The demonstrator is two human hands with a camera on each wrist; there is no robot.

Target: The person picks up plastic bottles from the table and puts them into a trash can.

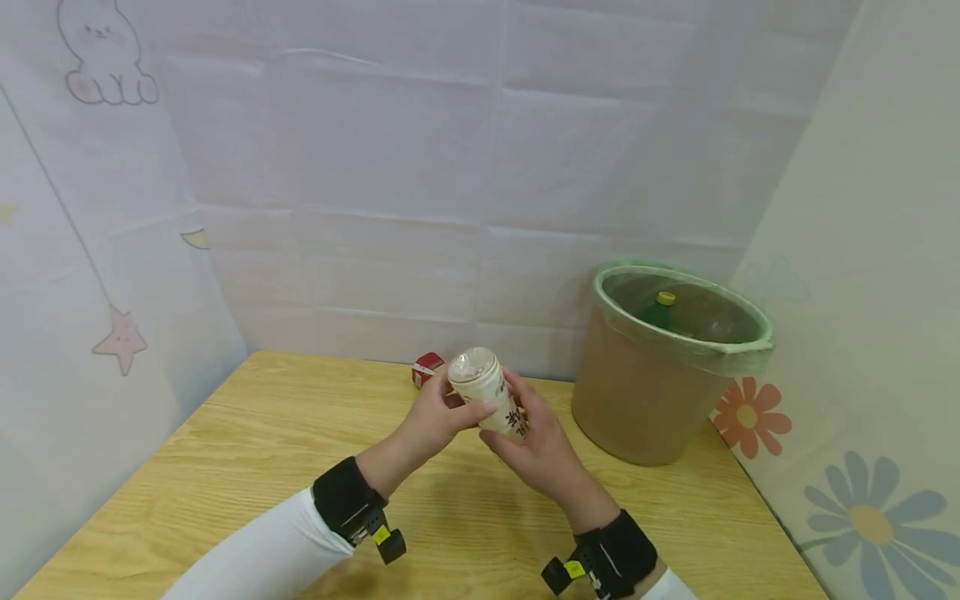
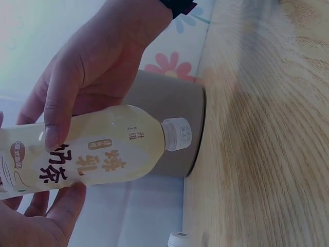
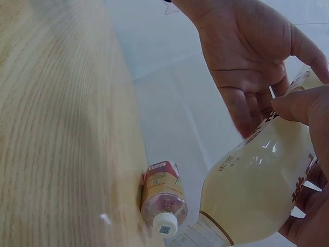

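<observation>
Milk-tea bottle (image 1: 491,398): pale cream drink, white cap on, label with brown characters. Held in the air above the wooden table (image 1: 247,450), just left of the bin (image 1: 660,367), base tipped up toward the head camera and capped neck pointing down and away.

Left hand (image 1: 438,417): on the bottle's left side, thumb laid across the body near the base; the right wrist view shows the palm spread and the fingers only lightly bent against the bottle.

Right hand (image 1: 536,446): under and to the right of the bottle, nearer the bin, fingers and thumb curled round the labelled body, carrying its weight.

Progress, as a judgement: one green bottle with a yellow cap (image 1: 660,310) already lies inside the bin. The milk-tea bottle is lifted but not yet over the rim. A second small bottle (image 1: 427,368), red-labelled with a white cap, lies on its side on the table, left of the bin at the far edge, touched by neither hand. So roughly one item in, one in hand, one waiting.

Bin: brown, round, lined with a green bag folded over the rim; stands on the table's far right corner.

Surface: light wood grain, matte.

Room: white creased sheeting hangs behind the bin, printed with a rabbit outline (image 1: 105,58) and a pink star (image 1: 120,340) far to its left; a pale panel with painted flowers (image 1: 750,415) stands just right of the bin.
</observation>
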